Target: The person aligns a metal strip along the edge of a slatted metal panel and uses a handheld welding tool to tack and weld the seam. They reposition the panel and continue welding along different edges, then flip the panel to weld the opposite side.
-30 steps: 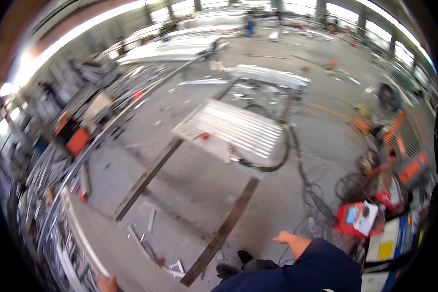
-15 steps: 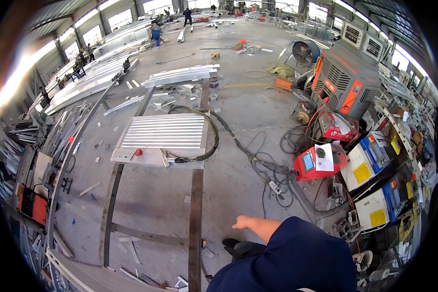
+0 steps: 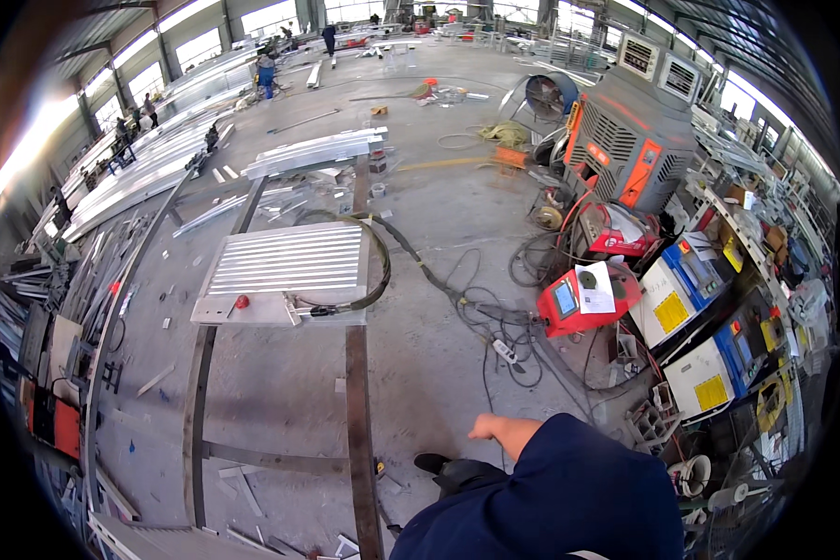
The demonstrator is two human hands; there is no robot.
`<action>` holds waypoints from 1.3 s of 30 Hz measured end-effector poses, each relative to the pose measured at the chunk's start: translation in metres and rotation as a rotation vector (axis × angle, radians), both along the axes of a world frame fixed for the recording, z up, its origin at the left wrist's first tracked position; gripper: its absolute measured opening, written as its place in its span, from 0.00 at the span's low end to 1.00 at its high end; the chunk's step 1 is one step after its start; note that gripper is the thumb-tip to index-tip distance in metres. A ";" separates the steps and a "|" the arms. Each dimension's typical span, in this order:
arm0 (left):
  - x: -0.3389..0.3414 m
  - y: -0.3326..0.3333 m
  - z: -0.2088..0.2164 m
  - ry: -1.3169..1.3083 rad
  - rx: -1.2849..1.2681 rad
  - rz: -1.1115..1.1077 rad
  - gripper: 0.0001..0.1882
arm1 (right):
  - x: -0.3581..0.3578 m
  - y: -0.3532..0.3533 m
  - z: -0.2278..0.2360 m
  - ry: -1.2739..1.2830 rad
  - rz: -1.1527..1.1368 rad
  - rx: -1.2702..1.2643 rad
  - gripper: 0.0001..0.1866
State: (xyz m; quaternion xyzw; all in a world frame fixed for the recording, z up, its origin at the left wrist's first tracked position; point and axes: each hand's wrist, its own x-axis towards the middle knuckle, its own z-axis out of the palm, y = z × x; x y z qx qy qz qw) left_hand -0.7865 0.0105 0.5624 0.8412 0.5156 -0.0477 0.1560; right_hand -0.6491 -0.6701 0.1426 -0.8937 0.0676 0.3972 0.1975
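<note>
My right hand (image 3: 483, 427) hangs in front of my dark blue sleeve at the lower middle, over the concrete floor. Its fingers look curled in, and I see nothing in them. My left hand is out of the picture. To the left, a slatted silver metal panel (image 3: 285, 261) lies across a steel frame (image 3: 358, 420). A small red round thing (image 3: 242, 301) and a hand-held torch (image 3: 310, 309) on a thick dark cable (image 3: 383, 271) rest along the panel's near edge. The hand touches none of these.
A red machine with a screen (image 3: 588, 299) stands at the right, cables (image 3: 509, 331) tangled beside it. Beyond are a large grey and orange cooler (image 3: 630, 140) and a drum fan (image 3: 546, 95). White and blue machines (image 3: 667, 299) line the right. Metal offcuts (image 3: 247, 490) litter the floor.
My view has turned slightly right, so the panel, frame and machines sit further left. My right hand has shifted a little to the right in the picture, and its fingers look more tucked in.
</note>
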 end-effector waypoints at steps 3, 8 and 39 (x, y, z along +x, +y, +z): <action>-0.003 0.012 -0.007 0.012 0.037 -0.046 0.39 | 0.008 0.004 0.011 -0.010 0.051 -0.025 0.34; -0.004 0.027 -0.012 0.024 0.087 -0.109 0.39 | 0.027 0.031 0.049 0.039 -0.052 0.032 0.34; -0.047 0.045 -0.024 -0.227 0.225 0.109 0.37 | 0.036 0.007 0.033 0.246 -0.409 0.235 0.21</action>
